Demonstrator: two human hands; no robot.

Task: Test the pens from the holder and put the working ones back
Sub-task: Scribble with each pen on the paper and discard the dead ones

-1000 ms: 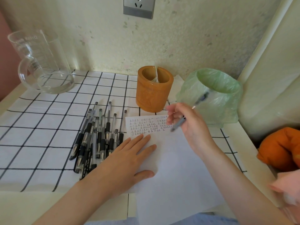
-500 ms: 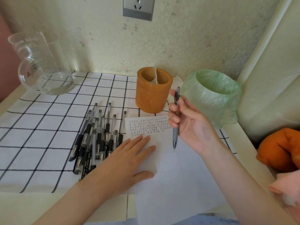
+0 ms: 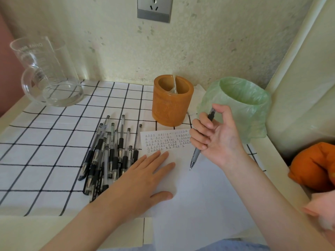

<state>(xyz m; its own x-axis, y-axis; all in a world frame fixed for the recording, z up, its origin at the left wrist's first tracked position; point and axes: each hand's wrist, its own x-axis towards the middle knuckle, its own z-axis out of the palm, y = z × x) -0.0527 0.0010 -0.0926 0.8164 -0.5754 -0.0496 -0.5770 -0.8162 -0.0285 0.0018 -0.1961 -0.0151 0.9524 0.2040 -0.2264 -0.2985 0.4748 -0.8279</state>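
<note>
Right hand [image 3: 217, 142] pinches pen [image 3: 195, 154], tip down over paper [image 3: 199, 196] in front of holder [image 3: 168, 109]. Left hand [image 3: 145, 178] flat, fingers spread, presses paper. Pile [image 3: 108, 156] lies left of holder; no pens seen inside. Many test marks; returns seemingly not begun.

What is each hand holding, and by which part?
The right hand holds a pen by the middle of its barrel. The left hand holds nothing; it lies flat on the paper.

Single head view, forward and down, seemingly close over the table [image 3: 27, 230]
</note>
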